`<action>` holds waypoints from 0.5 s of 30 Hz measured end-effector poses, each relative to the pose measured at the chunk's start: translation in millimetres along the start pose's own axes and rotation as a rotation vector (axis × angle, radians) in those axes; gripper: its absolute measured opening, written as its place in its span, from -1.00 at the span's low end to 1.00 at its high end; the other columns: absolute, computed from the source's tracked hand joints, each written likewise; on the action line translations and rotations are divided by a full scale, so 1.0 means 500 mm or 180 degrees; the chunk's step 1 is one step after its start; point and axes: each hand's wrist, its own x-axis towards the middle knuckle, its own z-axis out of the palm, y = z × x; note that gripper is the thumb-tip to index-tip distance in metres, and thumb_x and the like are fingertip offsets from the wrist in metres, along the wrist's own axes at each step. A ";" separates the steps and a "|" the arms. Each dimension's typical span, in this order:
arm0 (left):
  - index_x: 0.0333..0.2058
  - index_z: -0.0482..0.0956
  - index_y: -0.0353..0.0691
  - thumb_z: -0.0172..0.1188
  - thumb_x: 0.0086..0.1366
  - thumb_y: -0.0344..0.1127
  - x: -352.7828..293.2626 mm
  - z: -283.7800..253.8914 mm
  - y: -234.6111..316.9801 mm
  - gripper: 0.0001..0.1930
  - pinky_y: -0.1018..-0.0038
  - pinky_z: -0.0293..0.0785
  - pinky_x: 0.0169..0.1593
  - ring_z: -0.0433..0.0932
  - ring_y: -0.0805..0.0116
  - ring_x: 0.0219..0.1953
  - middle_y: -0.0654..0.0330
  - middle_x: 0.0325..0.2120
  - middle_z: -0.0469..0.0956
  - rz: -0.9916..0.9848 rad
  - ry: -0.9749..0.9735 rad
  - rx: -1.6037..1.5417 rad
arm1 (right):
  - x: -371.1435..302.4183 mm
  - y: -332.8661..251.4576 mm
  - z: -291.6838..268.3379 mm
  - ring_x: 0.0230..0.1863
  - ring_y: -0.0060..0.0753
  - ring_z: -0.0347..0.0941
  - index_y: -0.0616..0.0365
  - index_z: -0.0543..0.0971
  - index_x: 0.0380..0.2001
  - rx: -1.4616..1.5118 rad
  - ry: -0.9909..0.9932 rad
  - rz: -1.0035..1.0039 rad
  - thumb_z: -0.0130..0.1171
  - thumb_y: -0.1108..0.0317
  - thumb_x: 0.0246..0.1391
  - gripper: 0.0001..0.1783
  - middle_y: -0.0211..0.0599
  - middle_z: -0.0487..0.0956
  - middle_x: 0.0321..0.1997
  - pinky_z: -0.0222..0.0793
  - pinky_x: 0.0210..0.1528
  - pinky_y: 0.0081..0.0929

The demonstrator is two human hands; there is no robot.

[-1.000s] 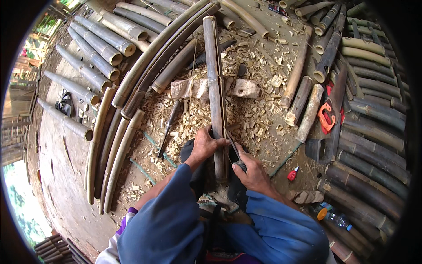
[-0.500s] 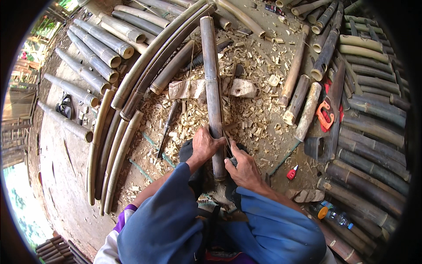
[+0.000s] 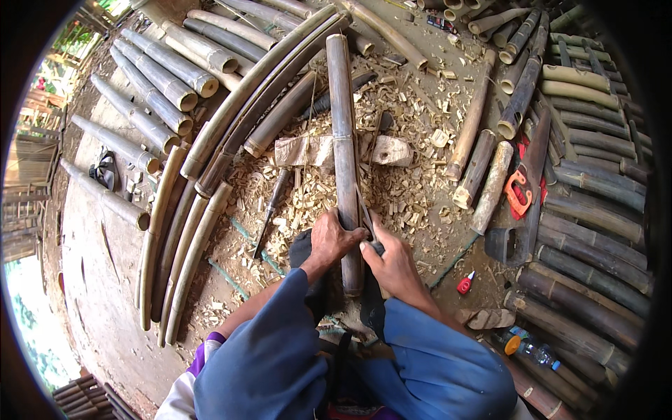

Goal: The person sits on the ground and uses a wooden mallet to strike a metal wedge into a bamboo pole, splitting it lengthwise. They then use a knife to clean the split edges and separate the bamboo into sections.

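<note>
A long grey-brown bamboo pole (image 3: 344, 147) runs away from me between my knees, its near end low between my legs. My left hand (image 3: 334, 240) is closed around its lower part, the thumb reaching across to the right side. My right hand (image 3: 395, 264) grips a knife by its dark handle, which is mostly hidden in the fingers. The narrow knife blade (image 3: 363, 203) points away along the pole's right edge, close to the left thumb. Beyond my hands, the pole rests over a pale notched wooden block (image 3: 393, 151).
Wood chips (image 3: 413, 189) litter the ground around the block. A second knife (image 3: 271, 213) lies left of the pole. Curved bamboo pieces (image 3: 185, 259) lie further left, cut poles (image 3: 602, 238) at right. An orange-handled saw (image 3: 519, 192), red bottle (image 3: 465, 283) and plastic bottle (image 3: 537, 351) lie rightward.
The view has shifted slightly. My right hand and the knife have moved a little up along the pole, and more of the blade shows. My left hand keeps its hold.
</note>
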 end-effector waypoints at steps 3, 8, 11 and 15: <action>-0.26 0.61 -0.43 0.59 -0.06 0.10 0.002 0.003 -0.024 -0.34 0.09 0.61 -0.13 0.70 -0.08 -0.26 -0.18 -0.38 0.67 -0.0008 0.0167 0.0082 | 0.064 0.000 0.020 -0.20 0.16 0.67 0.40 0.38 0.38 -0.0028 0.0103 -0.0182 0.25 0.30 0.23 -0.30 0.30 0.65 -0.18 0.59 -0.07 -0.10; -0.20 0.64 -0.36 0.57 -0.05 0.06 -0.001 -0.020 -0.022 -0.39 0.11 0.60 -0.10 0.71 -0.07 -0.27 -0.12 -0.37 0.70 0.0031 0.0014 0.0143 | 0.210 -0.073 0.007 -0.28 0.05 0.66 0.42 0.41 0.34 -0.0190 0.0161 -0.0453 0.21 0.28 0.28 -0.35 0.13 0.66 -0.28 0.58 -0.15 -0.12; -0.15 0.63 -0.42 0.61 -0.05 0.04 0.008 -0.008 -0.031 -0.34 0.14 0.61 -0.05 0.71 -0.04 -0.26 -0.15 -0.33 0.70 0.0082 -0.0199 -0.0083 | 0.242 -0.069 -0.019 -0.55 -0.49 0.50 0.37 0.55 0.16 0.0481 0.0334 -0.0338 0.17 0.26 0.35 -0.55 -0.34 0.58 -0.50 0.45 -0.50 -0.43; 0.00 0.63 -0.43 0.65 -0.02 -0.03 0.011 -0.042 -0.054 -0.28 0.17 0.62 0.03 0.73 0.01 -0.15 -0.15 -0.21 0.73 0.0285 -0.0679 -0.0713 | 0.131 -0.114 -0.074 -0.52 -0.62 0.48 0.34 0.56 0.12 0.1445 0.0184 0.0010 0.22 0.30 0.34 -0.60 -0.34 0.60 -0.38 0.41 -0.52 -0.56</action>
